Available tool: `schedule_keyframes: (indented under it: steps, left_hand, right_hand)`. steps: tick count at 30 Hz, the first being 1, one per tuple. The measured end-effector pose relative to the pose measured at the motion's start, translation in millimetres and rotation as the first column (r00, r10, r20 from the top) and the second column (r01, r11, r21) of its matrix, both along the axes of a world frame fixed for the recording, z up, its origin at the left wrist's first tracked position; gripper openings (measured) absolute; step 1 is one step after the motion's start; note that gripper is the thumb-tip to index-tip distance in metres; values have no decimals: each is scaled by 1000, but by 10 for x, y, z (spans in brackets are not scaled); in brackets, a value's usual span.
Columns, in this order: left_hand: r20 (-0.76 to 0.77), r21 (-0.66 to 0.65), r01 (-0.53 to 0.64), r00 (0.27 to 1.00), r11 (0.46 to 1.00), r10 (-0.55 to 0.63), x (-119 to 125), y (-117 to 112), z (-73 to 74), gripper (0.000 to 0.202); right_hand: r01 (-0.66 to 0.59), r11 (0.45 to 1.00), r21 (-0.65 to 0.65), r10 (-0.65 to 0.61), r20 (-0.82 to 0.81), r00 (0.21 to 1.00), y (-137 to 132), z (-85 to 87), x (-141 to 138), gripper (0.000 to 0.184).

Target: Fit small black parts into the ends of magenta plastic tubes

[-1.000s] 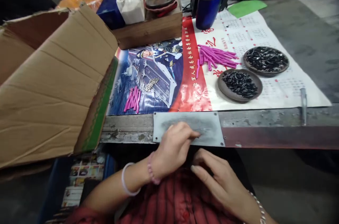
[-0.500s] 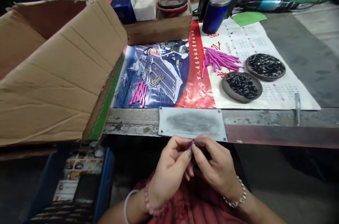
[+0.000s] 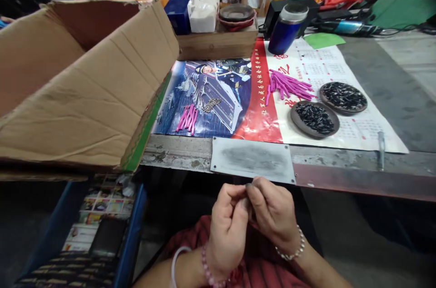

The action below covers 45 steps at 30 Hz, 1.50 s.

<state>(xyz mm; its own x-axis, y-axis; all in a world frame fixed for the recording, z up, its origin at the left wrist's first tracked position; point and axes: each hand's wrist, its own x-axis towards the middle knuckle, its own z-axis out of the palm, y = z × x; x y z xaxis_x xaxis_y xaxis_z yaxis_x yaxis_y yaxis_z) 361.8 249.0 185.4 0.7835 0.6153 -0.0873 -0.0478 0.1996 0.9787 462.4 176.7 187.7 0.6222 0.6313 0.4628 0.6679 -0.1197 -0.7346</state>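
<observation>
My left hand (image 3: 227, 229) and my right hand (image 3: 274, 213) meet over my lap, just below the table edge. Their fingertips are pinched together around a small part that I cannot make out now. A grey metal plate (image 3: 252, 159) lies on the table edge right above them. On the poster (image 3: 218, 97) lie a small bunch of pink sticks (image 3: 188, 118) and a little pile of silver bits (image 3: 211, 104). A larger pile of pink sticks (image 3: 289, 86) lies further right.
An open cardboard box (image 3: 78, 83) fills the left. Two dark dishes (image 3: 315, 118) (image 3: 343, 96) hold small black pieces. A blue cup (image 3: 284, 29), a wooden box (image 3: 218, 42) and a tissue pack (image 3: 204, 8) stand at the back. A blue crate (image 3: 132, 233) sits below left.
My left hand left the metal plate and came down to meet my right hand over my lap. A pink tip showed between the fingers half a second ago; it is hidden now.
</observation>
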Motion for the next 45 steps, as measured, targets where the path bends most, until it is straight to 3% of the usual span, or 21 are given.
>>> schedule_keyframes:
  steps: [4, 7, 9, 11, 13, 14, 20, 25, 30, 34, 41, 45]
  left_hand:
    - [4, 43, 8, 1000, 999, -9, -8, -5, 37, 15]
    - [-23, 40, 47, 999, 998, -46, -5, -11, 35, 14]
    - [-63, 67, 103, 993, 992, -99, -12, 7, 29, 13]
    - [-116, 163, 179, 980, 970, -162, -28, 51, 35, 12]
    - [-174, 294, 249, 963, 923, -204, -48, 111, 56, 15]
    - [-198, 357, 272, 957, 894, -212, -59, 143, 69, 17]
    - [-238, 671, 285, 957, 685, -165, -113, 247, 106, 17]
    - [-275, 770, 295, 953, 566, -124, -140, 252, 104, 14]
    - [-282, 786, 306, 951, 536, -130, -127, 250, 129, 16]
    - [-257, 811, 286, 958, 510, -130, -94, 243, 146, 16]
    - [-258, 843, 272, 962, 465, -94, -48, 262, 129, 14]
    - [-248, 829, 267, 963, 492, -105, -56, 289, 108, 16]
  right_hand:
    - [10, 1000, 5, -10, -35, 999, -11, 2, -8, 28]
    - [35, 999, -19, -36, -43, 998, -19, -16, 8, 38]
    - [-35, 999, -39, 26, -201, 979, -50, -21, 43, 45]
    - [-129, 992, -6, 113, -443, 889, -104, -23, 84, 51]
    - [-153, 987, 48, 151, -595, 789, -167, -25, 114, 53]
    - [-134, 989, 57, 141, -613, 778, -195, -25, 121, 51]
    - [-79, 997, 9, 69, -595, 801, -265, -1, 96, 27]
    - [-102, 994, -41, 66, -519, 852, -268, 8, 95, 20]
    - [-71, 989, -132, 34, -262, 965, -259, 39, 80, 17]
    - [-56, 984, -169, 28, -165, 986, -243, 32, 67, 16]
    - [-29, 977, -210, -8, -176, 984, -182, -44, 63, 19]
    - [-21, 987, -160, -37, -349, 936, -158, -27, 49, 25]
